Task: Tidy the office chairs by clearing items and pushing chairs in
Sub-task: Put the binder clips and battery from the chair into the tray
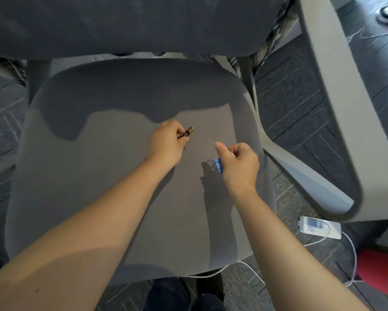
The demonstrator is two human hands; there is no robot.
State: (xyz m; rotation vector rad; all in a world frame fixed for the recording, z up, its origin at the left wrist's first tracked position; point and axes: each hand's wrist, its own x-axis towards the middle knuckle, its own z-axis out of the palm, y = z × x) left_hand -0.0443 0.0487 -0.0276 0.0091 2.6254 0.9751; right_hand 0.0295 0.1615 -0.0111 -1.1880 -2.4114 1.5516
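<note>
Grey cloth covered the big chair seat [112,176], which filled most of the view, with its backrest [130,23] above and a pale armrest [323,122] on the right. The seat looked bare now, soft and a bit shadowed at the back.

On the dark floor [300,90] beside the chair lay a white power strip [320,227], and its thin white cable [213,273] ran under the front of the seat.

The left hand [166,147] was over the middle of the seat, its fingers curled round a small battery [187,133], black with a gold tip poking out. The right hand [237,162] was just beside it, nearer the armrest, pinching the wire loops of a blue binder clip [218,165] that hung below the thumb, just above the seat.

What could go wrong? The clip was held only by its thin loops, so it might swing loose and drop. The battery was smooth and round and could slip out and roll off the seat. Pushing the chair in might also catch that cable under a wheel.
</note>
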